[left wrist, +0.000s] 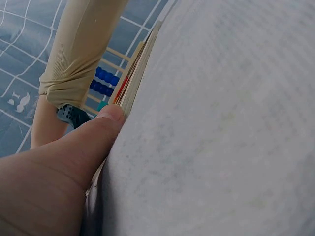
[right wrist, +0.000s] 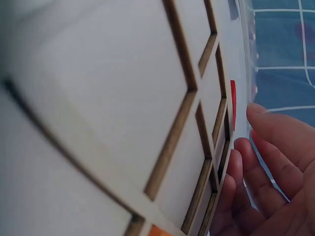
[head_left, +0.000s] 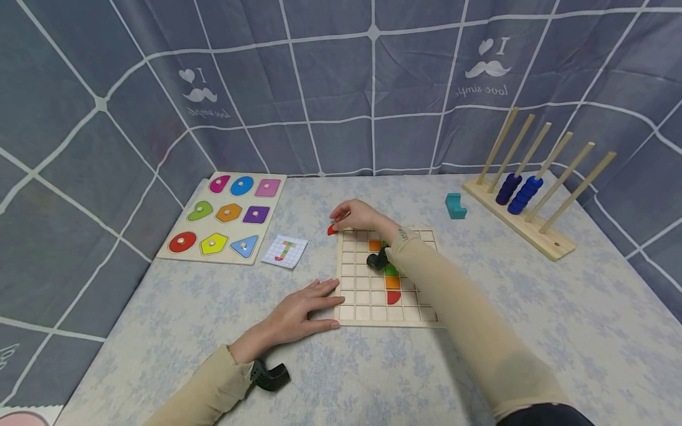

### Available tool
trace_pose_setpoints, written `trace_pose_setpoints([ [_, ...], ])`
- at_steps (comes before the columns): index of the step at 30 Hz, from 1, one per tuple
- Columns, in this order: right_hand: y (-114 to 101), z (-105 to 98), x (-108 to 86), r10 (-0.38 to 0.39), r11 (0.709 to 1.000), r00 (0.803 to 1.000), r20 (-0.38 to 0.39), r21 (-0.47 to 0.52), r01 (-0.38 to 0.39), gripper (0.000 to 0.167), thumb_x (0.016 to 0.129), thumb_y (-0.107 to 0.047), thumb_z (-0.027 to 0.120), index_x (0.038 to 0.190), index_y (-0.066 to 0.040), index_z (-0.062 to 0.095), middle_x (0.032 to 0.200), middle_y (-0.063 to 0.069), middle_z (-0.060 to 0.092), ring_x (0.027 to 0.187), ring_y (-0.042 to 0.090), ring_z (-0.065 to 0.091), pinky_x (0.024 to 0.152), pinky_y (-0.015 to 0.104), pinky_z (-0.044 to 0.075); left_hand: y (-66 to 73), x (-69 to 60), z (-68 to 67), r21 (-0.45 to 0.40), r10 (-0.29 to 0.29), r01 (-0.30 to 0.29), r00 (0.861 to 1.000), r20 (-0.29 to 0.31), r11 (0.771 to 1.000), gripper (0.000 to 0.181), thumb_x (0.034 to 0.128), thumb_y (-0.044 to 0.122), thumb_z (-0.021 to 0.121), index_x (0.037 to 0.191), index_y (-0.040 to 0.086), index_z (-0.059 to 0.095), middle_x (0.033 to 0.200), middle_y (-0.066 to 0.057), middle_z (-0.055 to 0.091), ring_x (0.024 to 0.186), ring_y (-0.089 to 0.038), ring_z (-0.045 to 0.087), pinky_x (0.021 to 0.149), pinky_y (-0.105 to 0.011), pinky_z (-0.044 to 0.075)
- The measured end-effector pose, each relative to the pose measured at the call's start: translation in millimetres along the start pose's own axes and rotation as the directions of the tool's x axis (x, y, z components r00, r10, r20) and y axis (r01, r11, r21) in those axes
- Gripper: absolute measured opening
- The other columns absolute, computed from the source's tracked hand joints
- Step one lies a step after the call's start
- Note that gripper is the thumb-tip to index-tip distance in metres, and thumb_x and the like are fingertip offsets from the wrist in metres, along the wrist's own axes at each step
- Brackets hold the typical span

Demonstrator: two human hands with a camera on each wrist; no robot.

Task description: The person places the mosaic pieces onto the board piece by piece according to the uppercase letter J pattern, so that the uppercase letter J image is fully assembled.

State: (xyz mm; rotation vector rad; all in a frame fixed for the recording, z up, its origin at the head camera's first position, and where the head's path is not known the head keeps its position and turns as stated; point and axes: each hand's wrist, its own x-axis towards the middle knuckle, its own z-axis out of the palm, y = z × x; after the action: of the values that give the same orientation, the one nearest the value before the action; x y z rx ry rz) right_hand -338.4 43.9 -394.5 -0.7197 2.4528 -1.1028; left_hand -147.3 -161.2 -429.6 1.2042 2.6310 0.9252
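A wooden grid board (head_left: 362, 323) lies on the table, with coloured pieces in some cells, among them an orange square (head_left: 392, 283), a green piece (head_left: 391, 270) and a red quarter-round piece (head_left: 393, 297). My left hand (head_left: 298, 310) rests at the board's left edge with its fingers spread. Just beyond the upper left corner, my right hand (head_left: 356, 215) hovers beside a loose red piece (head_left: 331, 229). The right wrist view shows that red piece (right wrist: 233, 105) a little apart from the thumb (right wrist: 275, 125). My right forearm hides part of the board.
Left of the board lies a pattern card (head_left: 285, 251). Behind it is a shape puzzle (head_left: 242, 220) with knobbed pieces. A teal block (head_left: 455, 206) sits at the back right, near a wooden peg stand (head_left: 517, 222) with blue beads. Tiled-pattern cloth (head_left: 341, 89) hangs behind.
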Motion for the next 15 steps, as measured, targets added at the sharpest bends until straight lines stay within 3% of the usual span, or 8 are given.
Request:
trace_pose_setpoints([
  [15, -3.1, 1.9, 1.7, -0.017, 0.997, 1.0, 0.006, -0.074, 0.017, 0.03, 0.083, -0.01, 0.071, 0.113, -0.004, 0.067, 0.108, 0.01, 0.065, 0.1, 0.022, 0.059, 0.088, 0.03, 0.05, 0.3, -0.3, 0.8, 0.018, 0.032, -0.032, 0.999, -0.022, 0.999, 0.05, 0.0897, 0.042, 0.062, 0.129, 0.011, 0.059, 0.147, -0.009, 0.037, 0.136, -0.022, 0.032, 0.116, -0.034, 0.021],
])
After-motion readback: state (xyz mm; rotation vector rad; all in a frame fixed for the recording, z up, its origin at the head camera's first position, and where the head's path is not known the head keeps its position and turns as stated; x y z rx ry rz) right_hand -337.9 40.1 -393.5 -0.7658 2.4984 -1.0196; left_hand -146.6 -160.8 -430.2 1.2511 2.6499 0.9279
